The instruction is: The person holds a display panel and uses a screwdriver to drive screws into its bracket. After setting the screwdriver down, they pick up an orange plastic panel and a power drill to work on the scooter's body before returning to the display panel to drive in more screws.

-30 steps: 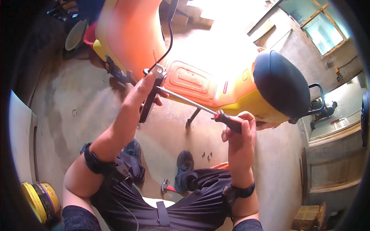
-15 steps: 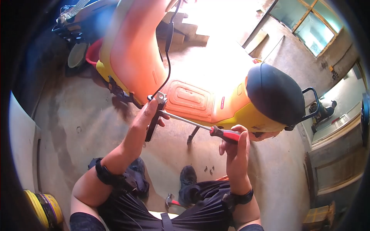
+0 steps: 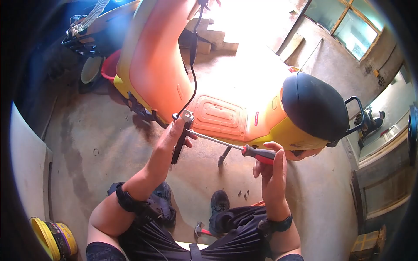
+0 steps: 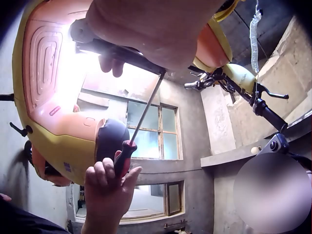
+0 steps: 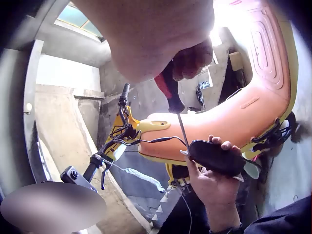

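Observation:
My left hand (image 3: 167, 141) grips a black elongated housing (image 5: 214, 157) with rounded ends. A small metal bracket (image 3: 186, 115) sits at its upper end, and a thin black cable (image 3: 194, 82) runs up from there. My right hand (image 3: 274, 169) holds a screwdriver (image 3: 259, 153) by its red and black handle, some fingers lifted off. The shaft (image 4: 149, 104) crosses to the left hand, its tip right at the housing near the bracket. In the right wrist view, my left fingers (image 5: 222, 144) wrap over the housing's edge.
An orange and yellow scooter (image 3: 159, 65) with a black seat (image 3: 314, 108) stands just ahead. On the floor, a hammer (image 3: 201, 230) lies by my right shoe (image 3: 219, 202). A yellow bucket (image 3: 52, 241) is at lower left, a carton (image 3: 368, 243) at lower right.
The head view has tilted and shifted, so hands and scooter appear lower. The screwdriver handle has turned in my right fingers, showing more red. Its tip stays at the housing.

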A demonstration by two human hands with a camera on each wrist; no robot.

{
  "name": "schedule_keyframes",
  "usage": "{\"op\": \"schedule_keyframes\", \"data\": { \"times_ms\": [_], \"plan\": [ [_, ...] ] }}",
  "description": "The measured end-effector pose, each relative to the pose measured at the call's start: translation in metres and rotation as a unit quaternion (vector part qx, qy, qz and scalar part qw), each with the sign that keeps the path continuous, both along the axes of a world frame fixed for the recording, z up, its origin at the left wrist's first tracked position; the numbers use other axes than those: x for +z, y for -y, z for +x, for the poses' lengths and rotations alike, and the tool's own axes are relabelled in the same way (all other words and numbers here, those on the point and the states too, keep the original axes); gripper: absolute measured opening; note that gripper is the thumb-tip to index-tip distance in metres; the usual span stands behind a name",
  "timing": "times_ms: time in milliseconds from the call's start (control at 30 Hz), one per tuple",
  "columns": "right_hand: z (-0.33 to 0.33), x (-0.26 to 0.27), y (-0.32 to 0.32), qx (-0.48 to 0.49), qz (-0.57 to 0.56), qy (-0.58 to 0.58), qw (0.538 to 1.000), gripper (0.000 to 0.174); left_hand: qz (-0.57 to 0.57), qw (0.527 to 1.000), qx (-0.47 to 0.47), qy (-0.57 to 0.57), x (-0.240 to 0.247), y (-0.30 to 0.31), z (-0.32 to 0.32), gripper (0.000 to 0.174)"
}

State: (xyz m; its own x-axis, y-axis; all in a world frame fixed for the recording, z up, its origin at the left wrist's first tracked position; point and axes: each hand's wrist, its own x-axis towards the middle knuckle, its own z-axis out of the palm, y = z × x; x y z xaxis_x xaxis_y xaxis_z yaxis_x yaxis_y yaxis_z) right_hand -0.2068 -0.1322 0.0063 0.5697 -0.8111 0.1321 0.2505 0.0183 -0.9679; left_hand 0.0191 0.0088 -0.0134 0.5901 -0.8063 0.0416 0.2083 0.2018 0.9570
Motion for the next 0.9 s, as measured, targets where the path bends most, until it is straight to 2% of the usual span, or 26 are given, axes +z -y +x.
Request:
{"op": "schedule_keyframes", "data": {
  "times_ms": [133,200,300,433,500,633,733,833,900],
  "plan": [
    [-0.013,-0.003,0.011,0.05,0.004,-0.063,0.997,0.038,0.011,1.0,0.003,0.001,0.003,-0.001,0.0,0.061],
    [-0.008,-0.005,0.007,0.006,-0.053,-0.041,0.998,0.042,0.023,1.0,0.002,0.017,0.005,-0.002,-0.001,0.061],
    [0.003,-0.008,0.002,-0.045,-0.058,0.012,0.997,0.04,0.027,1.0,0.001,0.012,0.004,-0.002,0.0,0.061],
    [0.001,-0.004,0.001,-0.037,-0.019,0.015,0.999,0.036,0.01,1.0,0.005,0.002,0.001,0.001,0.0,0.06],
    [-0.011,-0.006,0.003,0.01,0.011,-0.022,1.0,0.035,0.026,1.0,0.001,-0.001,0.002,-0.002,-0.004,0.061],
    [-0.009,-0.005,0.002,0.008,-0.027,-0.043,0.999,0.038,0.03,0.999,-0.001,0.009,0.003,-0.003,-0.004,0.062],
    [-0.001,-0.006,-0.002,-0.035,-0.039,0.008,0.999,0.04,0.027,0.999,0.003,0.016,0.002,-0.002,-0.004,0.063],
    [0.002,-0.003,0.0,-0.028,-0.018,0.018,0.999,0.038,0.021,1.0,0.004,0.004,0.0,0.001,0.0,0.063],
    [-0.004,-0.001,0.004,0.019,0.016,0.014,1.0,0.036,0.022,1.0,0.004,0.001,0.0,0.0,0.001,0.062]
  ]
}}
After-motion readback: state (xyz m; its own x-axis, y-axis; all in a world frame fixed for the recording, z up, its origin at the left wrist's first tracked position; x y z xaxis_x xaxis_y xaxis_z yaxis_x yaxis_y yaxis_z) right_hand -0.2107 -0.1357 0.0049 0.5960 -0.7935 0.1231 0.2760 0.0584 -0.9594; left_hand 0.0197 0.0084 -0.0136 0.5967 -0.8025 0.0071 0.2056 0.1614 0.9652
